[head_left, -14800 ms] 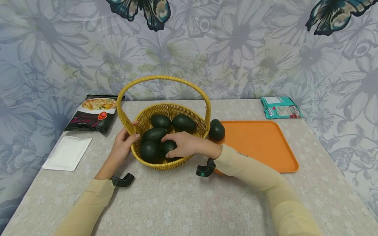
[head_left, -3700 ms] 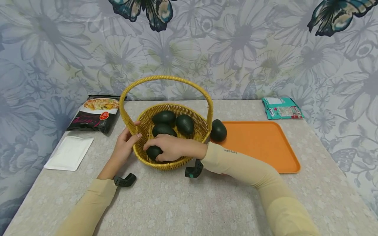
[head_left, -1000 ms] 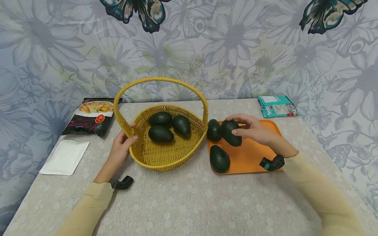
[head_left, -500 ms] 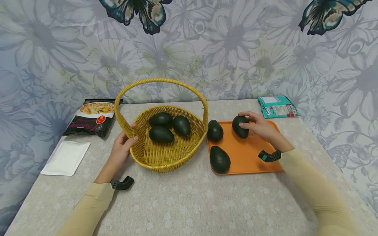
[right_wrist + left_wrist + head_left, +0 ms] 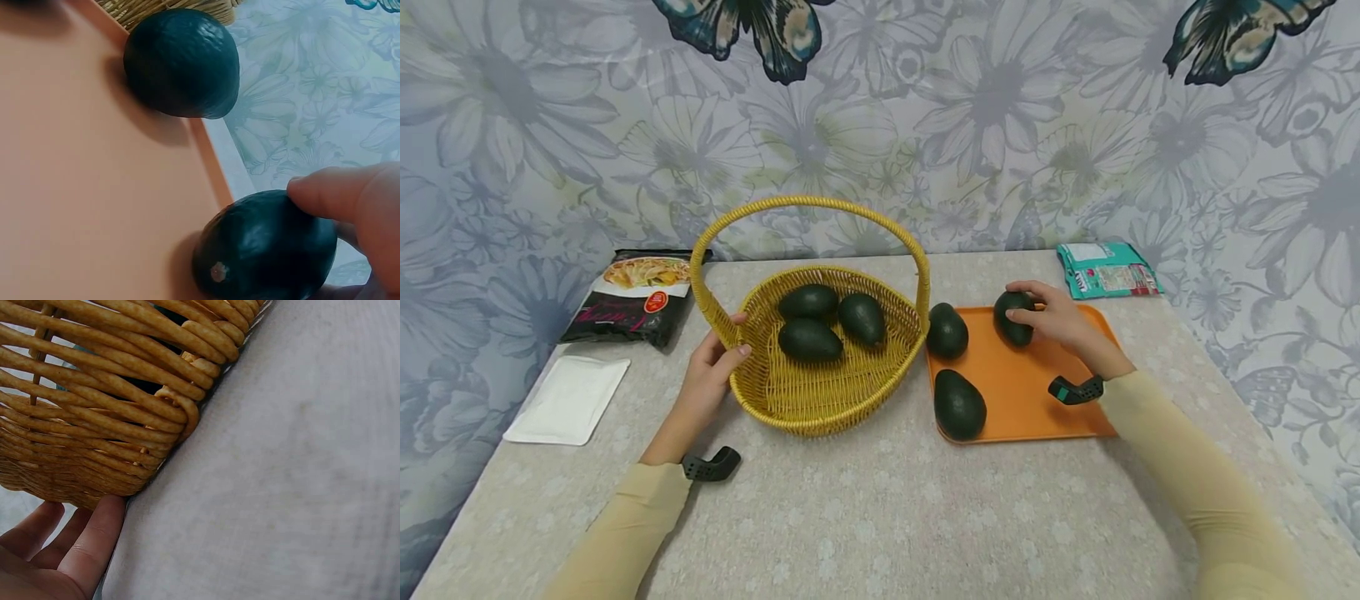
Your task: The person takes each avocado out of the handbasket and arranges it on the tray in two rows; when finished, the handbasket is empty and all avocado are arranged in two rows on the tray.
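Note:
My left hand point(image 5: 706, 371) grips the left side of the yellow wicker basket point(image 5: 812, 423), its thumb on the rim by the foot of the handle. In the left wrist view, its fingertips point(image 5: 107, 512) touch the woven wall low down. Inside the basket lie three dark green avocados point(image 5: 809, 341). At the back of the orange tray point(image 5: 1030, 392), my right hand point(image 5: 1060, 322) holds an avocado point(image 5: 1011, 323) between thumb and fingers. In the right wrist view, this avocado point(image 5: 262, 250) shows its stem end, close over the tray. Two more avocados point(image 5: 959, 406) lie along the tray's left side.
A black food packet point(image 5: 632, 300) lies at the back left, with a flat white packet point(image 5: 568, 400) in front of it. Near the back right edge of the table sits a teal packet point(image 5: 1111, 271). The basket's tall handle point(image 5: 808, 201) arches up before the flowered wall.
Two avocados have gone from the basket to the tray, the second in my right hand. Over the last second it moved rightward and back on the tray. My left hand stays on the basket.

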A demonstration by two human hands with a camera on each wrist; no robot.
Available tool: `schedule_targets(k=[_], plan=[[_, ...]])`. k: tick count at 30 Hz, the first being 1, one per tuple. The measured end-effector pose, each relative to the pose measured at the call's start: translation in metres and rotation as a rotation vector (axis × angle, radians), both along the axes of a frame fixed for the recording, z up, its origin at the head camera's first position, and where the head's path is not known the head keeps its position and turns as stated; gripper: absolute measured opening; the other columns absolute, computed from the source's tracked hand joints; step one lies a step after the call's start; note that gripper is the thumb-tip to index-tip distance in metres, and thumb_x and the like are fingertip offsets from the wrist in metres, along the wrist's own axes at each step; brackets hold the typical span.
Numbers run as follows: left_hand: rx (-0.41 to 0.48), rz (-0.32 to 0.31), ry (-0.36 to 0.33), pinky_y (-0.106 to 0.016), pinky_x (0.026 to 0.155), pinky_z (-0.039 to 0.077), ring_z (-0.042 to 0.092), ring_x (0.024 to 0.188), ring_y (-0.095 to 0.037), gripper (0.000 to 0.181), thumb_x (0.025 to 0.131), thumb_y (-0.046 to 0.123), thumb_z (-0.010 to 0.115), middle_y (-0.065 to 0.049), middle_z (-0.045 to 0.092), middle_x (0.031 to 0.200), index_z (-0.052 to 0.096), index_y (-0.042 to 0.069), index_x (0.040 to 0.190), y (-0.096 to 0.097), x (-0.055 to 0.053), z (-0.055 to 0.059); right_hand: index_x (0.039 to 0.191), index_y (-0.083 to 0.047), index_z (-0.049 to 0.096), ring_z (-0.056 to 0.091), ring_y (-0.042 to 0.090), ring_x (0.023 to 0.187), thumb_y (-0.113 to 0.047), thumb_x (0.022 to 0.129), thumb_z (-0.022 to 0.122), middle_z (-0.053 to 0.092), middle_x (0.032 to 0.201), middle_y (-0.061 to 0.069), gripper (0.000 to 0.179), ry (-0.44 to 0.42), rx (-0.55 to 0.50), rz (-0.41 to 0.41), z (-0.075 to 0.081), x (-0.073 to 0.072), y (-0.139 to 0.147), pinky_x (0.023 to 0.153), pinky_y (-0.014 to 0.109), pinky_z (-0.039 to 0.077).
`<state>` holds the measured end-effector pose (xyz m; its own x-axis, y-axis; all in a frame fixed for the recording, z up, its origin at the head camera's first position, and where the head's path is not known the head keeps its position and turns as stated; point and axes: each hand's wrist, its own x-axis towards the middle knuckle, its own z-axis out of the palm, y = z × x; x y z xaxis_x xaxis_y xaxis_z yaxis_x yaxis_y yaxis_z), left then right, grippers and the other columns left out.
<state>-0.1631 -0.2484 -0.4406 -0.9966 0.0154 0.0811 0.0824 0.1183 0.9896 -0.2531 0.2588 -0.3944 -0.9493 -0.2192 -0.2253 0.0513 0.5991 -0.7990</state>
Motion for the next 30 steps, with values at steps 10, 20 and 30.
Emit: schedule_targets(k=[10,20,30], plan=[[-0.006,0.001,0.002,-0.010,0.089,0.049,0.049,0.122,-0.004,0.051,0.107,0.015,0.050,-0.021,0.036,0.158,0.038,0.009,0.155,0.0008,0.0006,0.0015,0.157,-0.010,0.036,0.042,0.047,0.138,-0.025,0.102,0.063,0.036,0.159,0.027,0.064,0.031,0.034,0.003,0.0009,0.0008,0.0008,0.079,0.036,0.058],[-0.027,0.001,-0.001,-0.010,0.088,0.049,0.049,0.123,-0.003,0.051,0.107,0.017,0.050,-0.021,0.036,0.160,0.038,0.010,0.156,0.0005,0.0004,0.0015,0.159,-0.009,0.034,0.042,0.046,0.136,-0.030,0.101,0.062,0.036,0.158,0.026,0.067,0.063,0.092,0.012,-0.0008,-0.0008,0.0042,0.093,0.050,0.056],[-0.039,0.007,-0.003,-0.009,0.090,0.047,0.048,0.124,-0.002,0.050,0.106,0.017,0.051,-0.020,0.038,0.158,0.039,0.010,0.155,0.0012,0.0021,0.0022,0.158,-0.007,0.035,0.040,0.048,0.138,-0.029,0.101,0.062,0.036,0.157,0.029,0.066,0.049,0.127,-0.019,0.0000,0.0020,0.0060,0.098,0.056,0.053]])
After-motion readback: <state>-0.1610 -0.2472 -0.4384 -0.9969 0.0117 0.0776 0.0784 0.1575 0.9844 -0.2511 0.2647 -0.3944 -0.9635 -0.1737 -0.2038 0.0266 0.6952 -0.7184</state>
